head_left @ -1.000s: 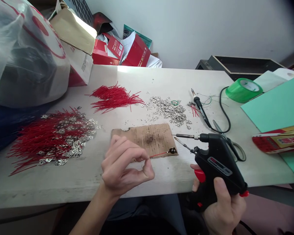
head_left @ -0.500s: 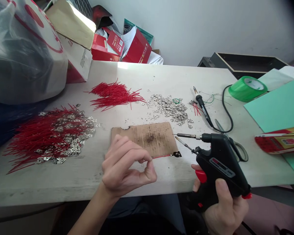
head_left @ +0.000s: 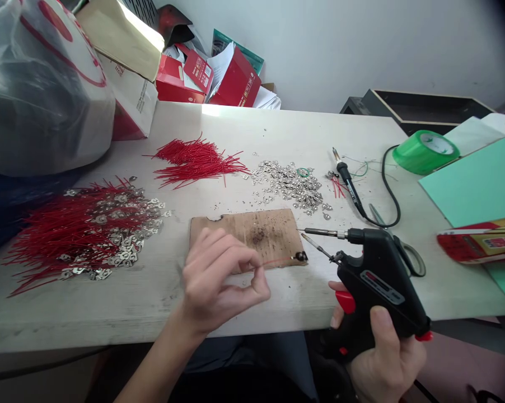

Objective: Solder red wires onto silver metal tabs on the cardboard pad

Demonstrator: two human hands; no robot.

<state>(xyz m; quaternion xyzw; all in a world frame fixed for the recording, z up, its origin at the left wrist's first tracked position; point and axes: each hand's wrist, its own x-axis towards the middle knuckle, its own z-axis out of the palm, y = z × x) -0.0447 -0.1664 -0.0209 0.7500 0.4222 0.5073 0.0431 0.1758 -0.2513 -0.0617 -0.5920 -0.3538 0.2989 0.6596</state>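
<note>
Soft light, glare on table (head_left: 235,126) and carton flap (head_left: 124,39), dark upper-right corner

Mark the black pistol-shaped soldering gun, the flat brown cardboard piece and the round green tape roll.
Black pistol-shaped soldering gun (head_left: 378,263): head view, on the side of its housing.
Flat brown cardboard piece (head_left: 273,240): head view, on its upper face.
Round green tape roll (head_left: 412,156): head view, on its outer curved side.

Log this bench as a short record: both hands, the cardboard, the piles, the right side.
left hand: pinches a red wire, dark piece at its far end
right hand: holds the soldering gun, apart from that wire
cardboard: on the table, dark-specked
piles: red wires and metal bits beyond the cardboard; wire-and-metal pile to its left
right side: soldering iron, green tape
</note>
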